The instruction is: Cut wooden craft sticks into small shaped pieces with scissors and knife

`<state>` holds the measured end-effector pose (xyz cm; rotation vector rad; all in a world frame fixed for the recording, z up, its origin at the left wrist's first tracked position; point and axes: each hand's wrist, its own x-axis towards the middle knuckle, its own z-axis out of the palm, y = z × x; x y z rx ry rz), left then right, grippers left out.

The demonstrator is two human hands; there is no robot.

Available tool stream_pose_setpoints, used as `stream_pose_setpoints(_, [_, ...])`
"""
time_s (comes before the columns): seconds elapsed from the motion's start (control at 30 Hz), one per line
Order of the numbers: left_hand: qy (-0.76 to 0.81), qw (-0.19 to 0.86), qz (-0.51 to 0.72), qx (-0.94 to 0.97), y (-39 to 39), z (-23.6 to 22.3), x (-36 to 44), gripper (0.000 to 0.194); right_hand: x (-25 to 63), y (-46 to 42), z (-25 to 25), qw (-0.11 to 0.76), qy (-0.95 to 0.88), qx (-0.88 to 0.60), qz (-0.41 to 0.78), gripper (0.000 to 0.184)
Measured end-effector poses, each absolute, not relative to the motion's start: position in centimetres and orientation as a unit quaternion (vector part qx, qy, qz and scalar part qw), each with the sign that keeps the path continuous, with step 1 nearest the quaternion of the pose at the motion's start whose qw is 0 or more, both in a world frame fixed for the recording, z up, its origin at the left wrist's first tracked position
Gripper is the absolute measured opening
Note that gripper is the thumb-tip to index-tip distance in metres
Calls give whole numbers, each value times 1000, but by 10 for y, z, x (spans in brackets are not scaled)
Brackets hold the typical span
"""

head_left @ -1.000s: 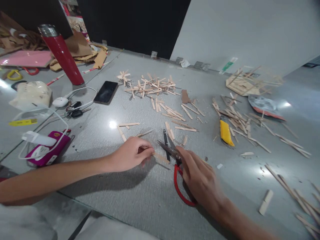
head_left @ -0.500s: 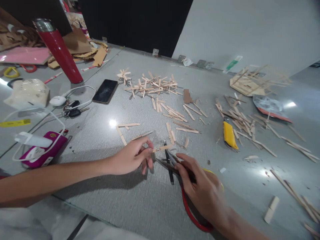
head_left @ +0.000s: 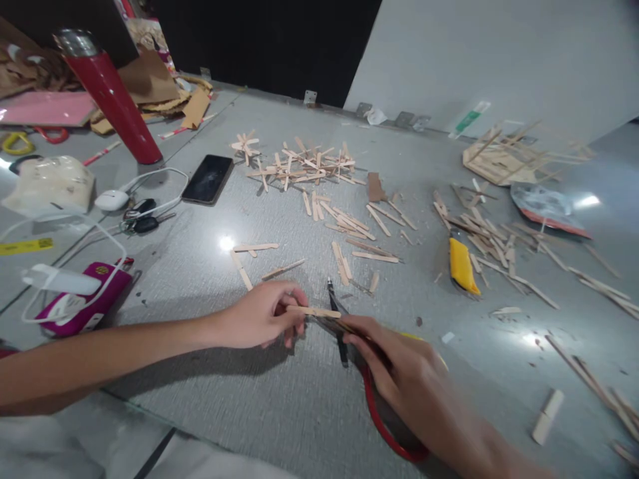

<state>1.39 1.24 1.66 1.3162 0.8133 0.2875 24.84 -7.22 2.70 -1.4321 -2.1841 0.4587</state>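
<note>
My left hand [head_left: 272, 313] pinches one end of a wooden craft stick [head_left: 317, 312] between thumb and fingers. My right hand [head_left: 399, 372] is wrapped round a pair of scissors, whose red handle loop [head_left: 377, 419] hangs below the palm. The scissor blades point left, close under the stick; whether they touch it I cannot tell. Beneath the blades a black pen [head_left: 342, 349] lies on the table. A few cut craft sticks [head_left: 342, 263] rest just beyond the hands, and several others form an angle [head_left: 242, 263] to the left.
A pile of craft sticks [head_left: 309, 165] lies farther back. A phone [head_left: 208, 178], red flask [head_left: 112, 106], keys [head_left: 146, 224] and purple power bank [head_left: 87, 299] are at left. At right are a yellow box cutter [head_left: 463, 266], more sticks [head_left: 482, 233] and a stick frame [head_left: 499, 159].
The craft stick in my left hand has been raised and turned level, its free end now over the blades. My right hand moved right and down, then brought the scissors toward the stick.
</note>
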Motion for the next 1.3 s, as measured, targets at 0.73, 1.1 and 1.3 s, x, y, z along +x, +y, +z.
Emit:
stream_pose_setpoints(0.73, [371, 692, 20, 619, 20, 27, 11, 30, 238, -74, 15, 127, -895, -407, -133, 42])
stream_pose_setpoints(1.1, [362, 658, 27, 660, 19, 24, 13, 34, 236, -76, 7, 134, -887, -411, -161, 43])
stream_pose_setpoints(1.3, [357, 638, 22, 682, 18, 27, 13, 36, 235, -77, 8, 138, -887, -412, -156, 45])
